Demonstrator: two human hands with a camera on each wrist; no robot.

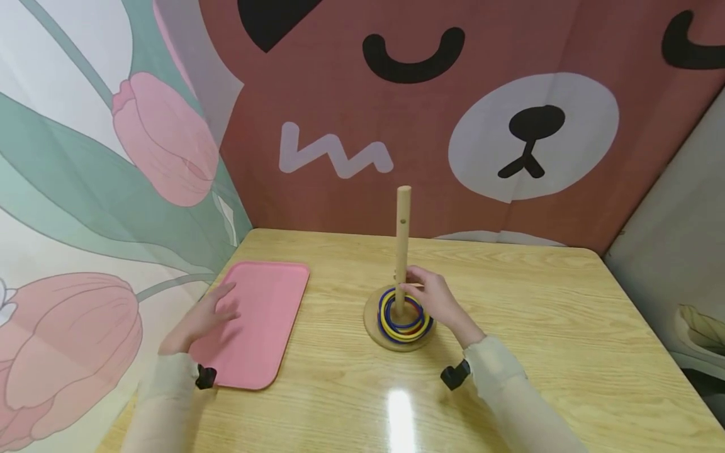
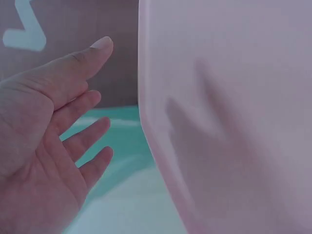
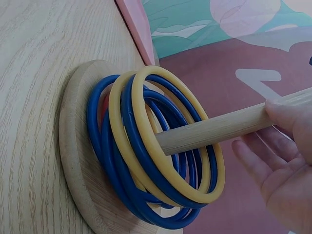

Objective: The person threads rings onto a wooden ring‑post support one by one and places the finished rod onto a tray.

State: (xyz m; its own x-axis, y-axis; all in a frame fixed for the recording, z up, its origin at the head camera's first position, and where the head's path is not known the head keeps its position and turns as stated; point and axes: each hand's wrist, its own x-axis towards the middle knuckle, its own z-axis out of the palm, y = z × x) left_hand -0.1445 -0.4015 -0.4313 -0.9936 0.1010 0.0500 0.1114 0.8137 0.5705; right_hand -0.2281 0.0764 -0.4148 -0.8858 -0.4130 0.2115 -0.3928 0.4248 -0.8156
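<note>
A wooden post stands upright on a round wooden base. Several blue, yellow and red rings lie stacked loosely around its lower part. My right hand is at the post just above the rings, thumb on one side and relaxed fingers behind it; whether they touch the wood is hard to tell. No ring is in that hand. Over the left side of a pink tray, my left hand hovers with fingers spread and nothing in it. Its palm and fingertips show beside the tray in the left wrist view.
The light wooden table ends at a hanging cloth with a bear print behind, and a tulip-print cloth at the left. A pale container stands beyond the table's right edge.
</note>
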